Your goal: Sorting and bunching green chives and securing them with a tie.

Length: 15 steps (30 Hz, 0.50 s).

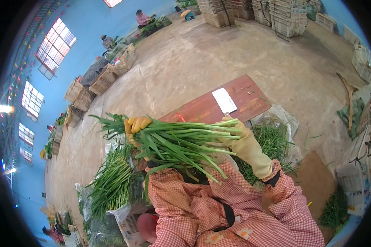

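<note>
My left hand [136, 128], in a yellow-orange glove, grips a bunch of long, flat-leaved greens [179, 136] that look like garlic chives. The leafy tips stick out to the left past that hand. At the pale stem ends is my right hand [239, 136], in a cream-yellow rubber glove. It touches the stems from behind, and its fingers are mostly hidden. Just beyond the right hand, a cleaver [224, 100] lies on a reddish-brown wooden board [191, 106], its handle end close to the glove. A red strip [181, 117] lies at the board's near edge.
A pile of similar greens [111, 179] rests on a plastic-lined crate [133, 227] at my left. Loose leaves [270, 136] lie on plastic sheeting [286, 115] at right. Stacked crates [216, 14] stand far off. Several people sit along the blue wall [89, 24].
</note>
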Each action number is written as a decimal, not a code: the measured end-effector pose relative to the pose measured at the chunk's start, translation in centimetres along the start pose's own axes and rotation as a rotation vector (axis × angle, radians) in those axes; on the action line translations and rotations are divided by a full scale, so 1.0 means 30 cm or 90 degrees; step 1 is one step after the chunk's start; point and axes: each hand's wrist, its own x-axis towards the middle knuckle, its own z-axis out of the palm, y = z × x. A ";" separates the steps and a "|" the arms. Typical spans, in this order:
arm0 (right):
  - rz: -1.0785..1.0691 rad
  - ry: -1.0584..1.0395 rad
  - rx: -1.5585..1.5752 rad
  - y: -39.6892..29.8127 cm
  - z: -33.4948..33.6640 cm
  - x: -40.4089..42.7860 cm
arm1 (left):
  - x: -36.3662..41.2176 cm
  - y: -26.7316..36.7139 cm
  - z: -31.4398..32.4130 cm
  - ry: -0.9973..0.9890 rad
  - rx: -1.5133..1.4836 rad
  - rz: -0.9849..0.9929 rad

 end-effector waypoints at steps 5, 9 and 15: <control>-0.015 -0.005 -0.063 0.037 -0.002 -0.026 | -0.010 -0.021 0.054 0.077 -0.012 -0.011; 0.304 -0.048 0.160 -0.051 -0.047 -0.012 | -0.002 -0.015 0.038 0.078 0.023 -0.054; 0.295 0.062 0.157 -0.022 -0.079 -0.087 | -0.017 -0.018 -0.003 0.009 -0.036 -0.011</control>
